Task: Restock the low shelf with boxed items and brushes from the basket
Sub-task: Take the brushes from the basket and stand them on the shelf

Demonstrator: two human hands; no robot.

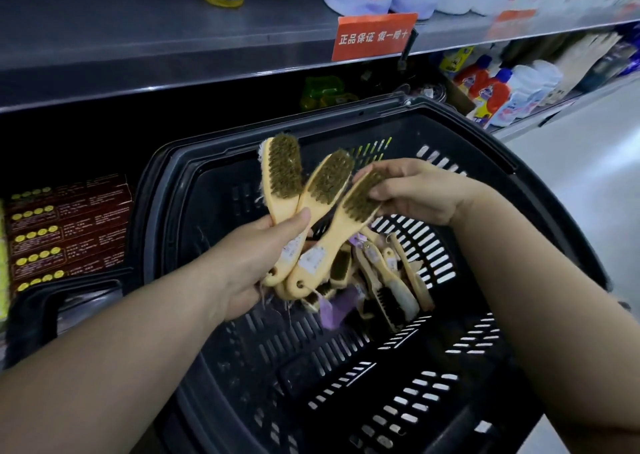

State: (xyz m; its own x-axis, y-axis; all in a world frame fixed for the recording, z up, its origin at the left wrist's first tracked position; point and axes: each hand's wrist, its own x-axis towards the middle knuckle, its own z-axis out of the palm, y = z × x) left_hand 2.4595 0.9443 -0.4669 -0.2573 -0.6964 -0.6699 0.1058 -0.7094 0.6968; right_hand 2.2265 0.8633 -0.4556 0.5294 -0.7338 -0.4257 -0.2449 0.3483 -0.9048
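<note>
1. The left hand [263, 263] is curled round the handles of three brushes [329, 183]. They fan upward with bristles facing the camera, above the middle of the basket [519, 166].
2. The right hand [415, 193] pinches the bristle head of the rightmost brush [360, 199]. It looks to be settling that brush into the fan.
3. More loose brushes [384, 280] lie heaped on the basket floor, just below the held handles. Purple tags and strings are tangled among them.
4. The low shelf [86, 141] is a dark recess beyond the basket's left rim. Brown boxes [69, 225] are already stacked there, so the brushes appear to be the part left to do.
5. Risk: the three handles overlap in one grip, and only the thumb crosses them. If the right hand lets go before the fan is squared, the rightmost brush may pivot out and drop back into the heap.
6. Risk: strings hang from the held handles towards the pile. Lifting away could drag a tangled brush over the basket's rim onto the floor.
7. Risk: the shelf opening is low and dim. A splayed fan could catch the shelf edge above or knock the stacked boxes on the way in.
</note>
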